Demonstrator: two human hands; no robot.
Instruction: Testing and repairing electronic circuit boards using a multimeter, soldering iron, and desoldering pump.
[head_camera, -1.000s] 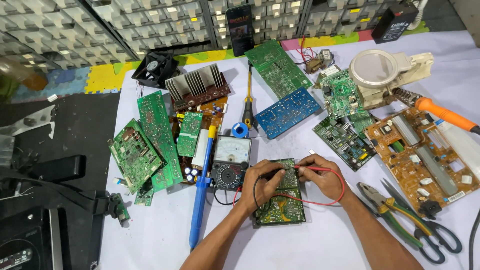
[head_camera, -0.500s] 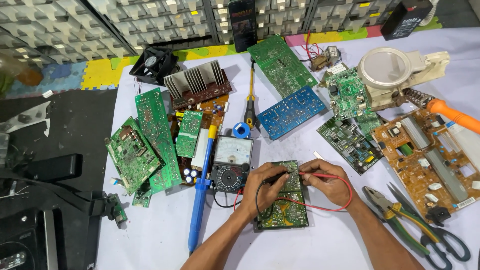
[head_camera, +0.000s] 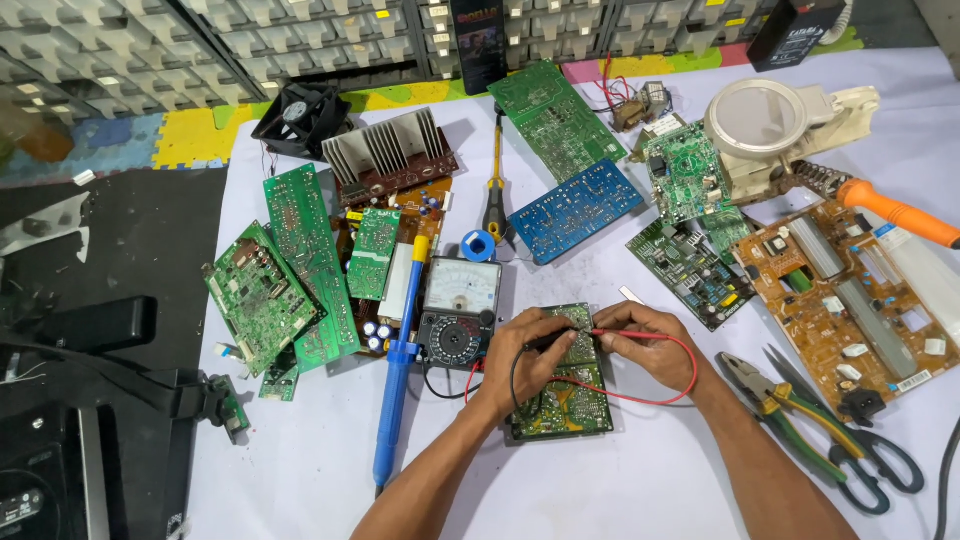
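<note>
white cloth-covered workbench (head_camera: 640, 480) carries the work, with grey small-parts drawer cabinets (head_camera: 300, 40) along its far edge. landmark for all positions: the small green printed circuit board (head_camera: 562, 385) lying flat near the bench's front edge.

left hand (head_camera: 525, 355) rests on the landmark board's left half, fingers curled around a black test probe (head_camera: 548, 340) whose tip sits on the board. right hand (head_camera: 650, 345) lies at the board's right edge, fingers pinched on a red test probe (head_camera: 610, 332) that points left onto the board. thin red lead (head_camera: 660, 385) loops from that probe round the right hand and back across the board; thin black lead (head_camera: 515, 385) curves down along the board's left side.

black analogue multimeter with a white dial face (head_camera: 459, 310) stands just left of the board, touching the left hand's far side. long blue desoldering pump with a yellow tip (head_camera: 398, 365) lies further left of the meter. green-handled pliers (head_camera: 790, 420) and black-handled scissors (head_camera: 860, 440) lie well right of the board. blue rectangular circuit board (head_camera: 575, 210) sits beyond the board; orange-handled soldering iron (head_camera: 880, 205) lies far right and beyond.
</note>
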